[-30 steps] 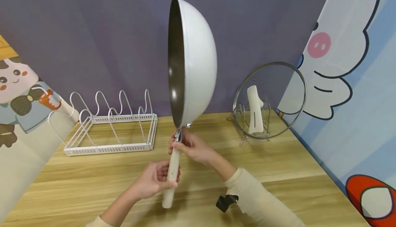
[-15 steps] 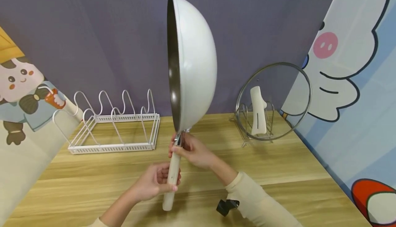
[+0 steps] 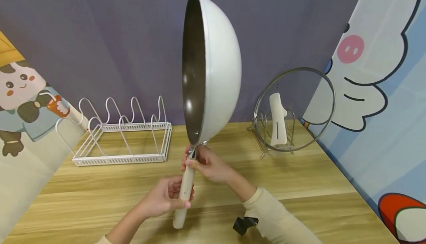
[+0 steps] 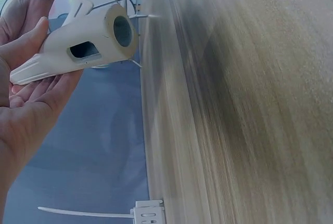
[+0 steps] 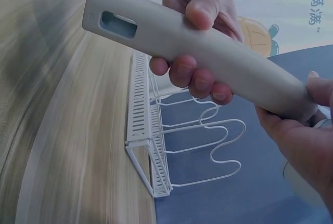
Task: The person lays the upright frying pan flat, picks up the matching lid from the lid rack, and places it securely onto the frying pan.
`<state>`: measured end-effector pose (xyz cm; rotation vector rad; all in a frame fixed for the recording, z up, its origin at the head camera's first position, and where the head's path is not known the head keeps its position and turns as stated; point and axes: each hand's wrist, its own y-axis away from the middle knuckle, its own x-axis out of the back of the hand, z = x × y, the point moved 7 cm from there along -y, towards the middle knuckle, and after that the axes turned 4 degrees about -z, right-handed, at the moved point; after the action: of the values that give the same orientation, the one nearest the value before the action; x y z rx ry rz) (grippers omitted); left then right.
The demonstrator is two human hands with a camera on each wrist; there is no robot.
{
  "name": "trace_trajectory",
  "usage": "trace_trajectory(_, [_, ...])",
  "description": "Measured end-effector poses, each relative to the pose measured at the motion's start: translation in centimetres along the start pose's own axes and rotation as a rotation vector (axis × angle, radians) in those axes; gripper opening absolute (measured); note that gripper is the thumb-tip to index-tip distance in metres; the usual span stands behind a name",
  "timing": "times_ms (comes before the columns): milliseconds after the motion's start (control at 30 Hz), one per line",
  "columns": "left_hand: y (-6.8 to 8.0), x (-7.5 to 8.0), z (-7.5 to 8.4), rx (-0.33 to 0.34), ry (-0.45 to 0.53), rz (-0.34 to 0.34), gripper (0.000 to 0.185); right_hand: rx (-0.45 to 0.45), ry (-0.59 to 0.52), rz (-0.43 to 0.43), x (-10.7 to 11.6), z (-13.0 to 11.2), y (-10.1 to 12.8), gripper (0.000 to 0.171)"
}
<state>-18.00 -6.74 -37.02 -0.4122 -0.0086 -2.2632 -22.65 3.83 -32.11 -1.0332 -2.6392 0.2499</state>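
Both hands, left and right, clasp the cream handle of a white wok held upright, well apart from the white wire rack.

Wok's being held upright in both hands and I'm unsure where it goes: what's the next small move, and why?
Probably carry the wok left toward the rack: its slots stand free, while the lid fills the other stand. Both the left hand and the right hand grip the handle.
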Motion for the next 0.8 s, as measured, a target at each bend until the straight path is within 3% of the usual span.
trace_trajectory(300, [0.6,-0.5,-0.2,0.072,0.010,-0.002,0.044,0.031,0.001,-0.038,-0.2,0.1,0.3,0.016])
trace_trajectory(500, [1.4,-0.5,0.0,0.073,0.059,0.006,0.053,0.043,-0.054,-0.018,0.0,0.6,0.5,0.019])
trace_trajectory(800, [1.2,-0.8,-0.2,0.124,0.002,0.059,0.050,0.072,-0.063,-0.009,0.1,1.2,0.6,0.020])
